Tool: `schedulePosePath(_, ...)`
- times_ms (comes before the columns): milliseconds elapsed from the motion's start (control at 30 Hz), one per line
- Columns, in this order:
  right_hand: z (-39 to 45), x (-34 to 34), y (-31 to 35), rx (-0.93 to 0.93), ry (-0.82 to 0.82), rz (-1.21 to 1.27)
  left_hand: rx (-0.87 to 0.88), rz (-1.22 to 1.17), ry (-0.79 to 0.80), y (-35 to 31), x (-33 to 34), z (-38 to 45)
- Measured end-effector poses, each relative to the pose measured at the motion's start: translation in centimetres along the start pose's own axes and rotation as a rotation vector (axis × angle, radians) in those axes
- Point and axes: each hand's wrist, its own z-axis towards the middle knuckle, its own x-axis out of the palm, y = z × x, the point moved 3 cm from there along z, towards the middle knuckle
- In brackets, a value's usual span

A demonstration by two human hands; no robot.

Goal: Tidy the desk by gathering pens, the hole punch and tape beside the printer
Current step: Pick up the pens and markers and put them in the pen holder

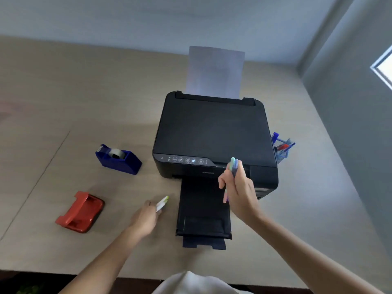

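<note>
A black printer (pixel 214 134) stands in the middle of the wooden desk, with a sheet of paper (pixel 215 72) upright in its rear feed. My right hand (pixel 238 192) is over the printer's front right and grips several pastel pens (pixel 233 166). My left hand (pixel 145 218) rests low on the desk left of the output tray and holds a white pen with a green tip (pixel 163 203). A blue tape dispenser (pixel 117 159) sits left of the printer. The red hole punch (pixel 81 212) lies nearer me, further left.
A blue mesh pen holder (pixel 283 148) with pens in it stands against the printer's right side. The printer's black output tray (pixel 203 215) juts out toward me between my hands. A grey wall runs along the desk's far and right edges.
</note>
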Motion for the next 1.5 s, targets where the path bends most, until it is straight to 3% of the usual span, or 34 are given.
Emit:
schedulePosePath(67, 0.4, -0.9, 1.1, -0.019, -0.042, -0.038, -0.037, -0.041, 0.016, 1.3, -1.4, -1.6)
schedulePosePath(200, 2.4, -5.9, 0.1, 0.048, -0.15, -0.021, -0.051, -0.404, 0.056, 2.0, -4.6, -3.8)
schedulePosePath(300, 4.6, -12.3, -3.7, 0.131, -0.284, 0.018, 0.065, -0.677, 0.133, -3.0, -10.1, -3.9)
schedulePosePath(433, 7.3, -17.4, -8.8, 0.265, -0.442, 0.185, 0.347, -1.104, 0.274, -12.8, -18.4, -4.4)
schedulePosePath(567, 9.8, -17.5, -12.8, 0.359, -0.469, 0.228, 0.551, -1.325, 0.178, -23.7, -21.6, -1.3)
schedulePosePath(667, 11.0, -16.1, -15.6, 0.424, -0.407, 0.15, 0.529, -1.401, 0.08, -31.8, -20.1, 2.9)
schedulePosePath(800, 12.2, -14.8, -18.2, 0.437, -0.292, 0.017, 0.413, -1.391, -0.086, -39.1, -15.6, 9.0)
schedulePosePath(967, 12.4, -14.4, -21.1, 0.481, -0.162, -0.062, 0.267, -1.225, -0.238, -41.9, -10.0, 14.6)
schedulePosePath(1167, 12.9, -15.4, -23.2, 0.477, -0.17, -0.068, 0.241, -1.085, -0.117, -42.4, -6.3, 17.1)
schedulePosePath(1267, 13.1, -15.4, -23.4, 0.479, -0.186, -0.069, 0.323, -1.029, -0.058, -42.5, -6.1, 17.0)
schedulePosePath(1500, 12.7, -14.8, -23.6, 0.494, -0.193, -0.047, 0.27, -0.923, -0.051, -41.3, -6.0, 15.9)
